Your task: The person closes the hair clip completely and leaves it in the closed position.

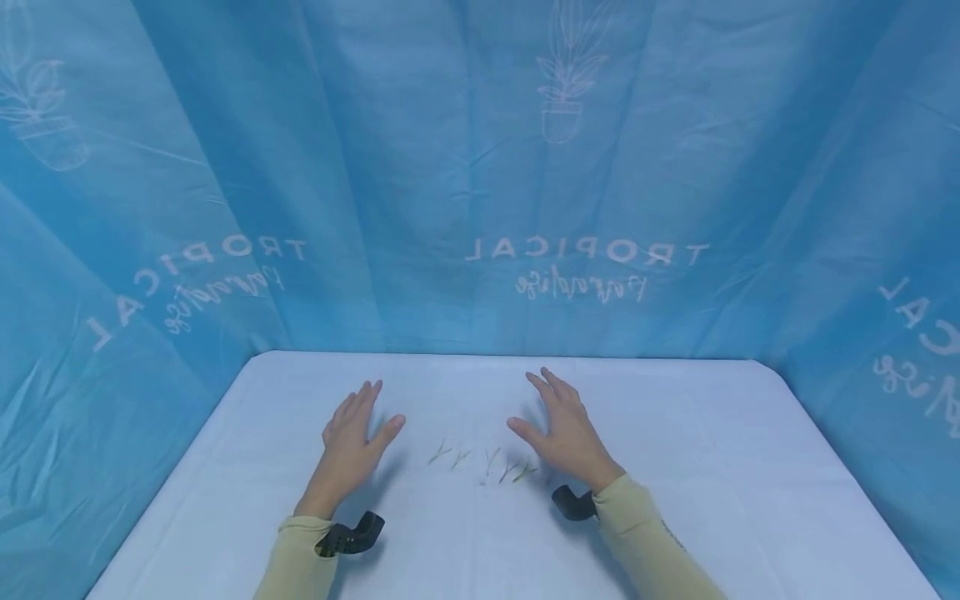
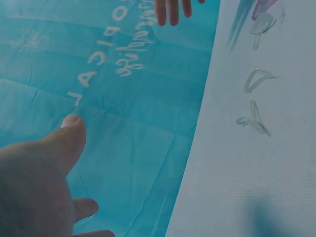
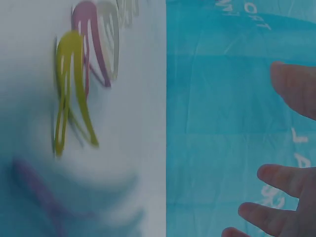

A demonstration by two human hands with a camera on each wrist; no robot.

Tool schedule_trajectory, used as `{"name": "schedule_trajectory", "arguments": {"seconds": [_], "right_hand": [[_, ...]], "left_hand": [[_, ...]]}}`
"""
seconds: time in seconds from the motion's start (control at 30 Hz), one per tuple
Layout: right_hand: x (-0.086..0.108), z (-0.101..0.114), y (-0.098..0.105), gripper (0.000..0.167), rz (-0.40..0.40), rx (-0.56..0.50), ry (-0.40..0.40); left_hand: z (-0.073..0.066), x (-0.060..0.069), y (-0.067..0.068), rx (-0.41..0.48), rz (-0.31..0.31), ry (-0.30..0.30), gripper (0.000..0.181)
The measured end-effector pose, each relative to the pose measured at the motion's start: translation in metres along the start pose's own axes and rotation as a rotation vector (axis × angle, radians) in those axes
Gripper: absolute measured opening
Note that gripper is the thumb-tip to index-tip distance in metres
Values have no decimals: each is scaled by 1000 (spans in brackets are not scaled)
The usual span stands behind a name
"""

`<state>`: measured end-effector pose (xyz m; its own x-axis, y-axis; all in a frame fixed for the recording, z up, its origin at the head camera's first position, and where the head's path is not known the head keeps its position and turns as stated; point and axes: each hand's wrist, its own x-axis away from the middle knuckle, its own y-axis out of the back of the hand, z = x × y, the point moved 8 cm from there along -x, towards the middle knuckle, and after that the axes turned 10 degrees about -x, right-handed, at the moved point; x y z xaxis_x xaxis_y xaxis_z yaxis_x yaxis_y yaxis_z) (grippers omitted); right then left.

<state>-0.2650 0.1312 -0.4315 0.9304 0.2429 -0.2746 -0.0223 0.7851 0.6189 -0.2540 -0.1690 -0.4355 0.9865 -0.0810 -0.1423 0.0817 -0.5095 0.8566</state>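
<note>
Several snap hair clips, bent open, lie in a loose row on the white table between the two hands. A yellow clip (image 3: 79,84) is largest in the right wrist view, with a pink clip (image 3: 94,34) and a pale clip (image 3: 114,42) beyond it; a purple clip (image 3: 39,190) is blurred. Pale clips (image 2: 256,121) also show in the left wrist view. Left of the row, the left hand (image 1: 348,450) hovers over its shadow, fingers extended, thumb apart. To the right, the right hand (image 1: 566,433) hovers likewise, nearest the yellow clip. Neither hand holds anything.
The white table (image 1: 712,467) has rounded far corners. Blue curtains (image 1: 420,183) with white lettering and potted-plant prints hang behind it and on both sides. A black curved wrist mount (image 1: 360,533) sits on the left sleeve, and another black mount (image 1: 573,504) on the right.
</note>
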Motion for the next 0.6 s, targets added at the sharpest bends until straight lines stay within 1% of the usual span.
{"name": "schedule_trajectory", "arguments": {"seconds": [0.27, 0.43, 0.6], "right_hand": [[-6, 10, -26, 76, 68, -46, -3], [-9, 17, -41, 70, 96, -60, 6], [-12, 24, -54, 62, 113, -72, 26]], "left_hand": [[2, 3, -8, 17, 16, 15, 75], [2, 3, -11, 8, 13, 17, 72], [3, 5, -13, -9, 9, 19, 64]]}}
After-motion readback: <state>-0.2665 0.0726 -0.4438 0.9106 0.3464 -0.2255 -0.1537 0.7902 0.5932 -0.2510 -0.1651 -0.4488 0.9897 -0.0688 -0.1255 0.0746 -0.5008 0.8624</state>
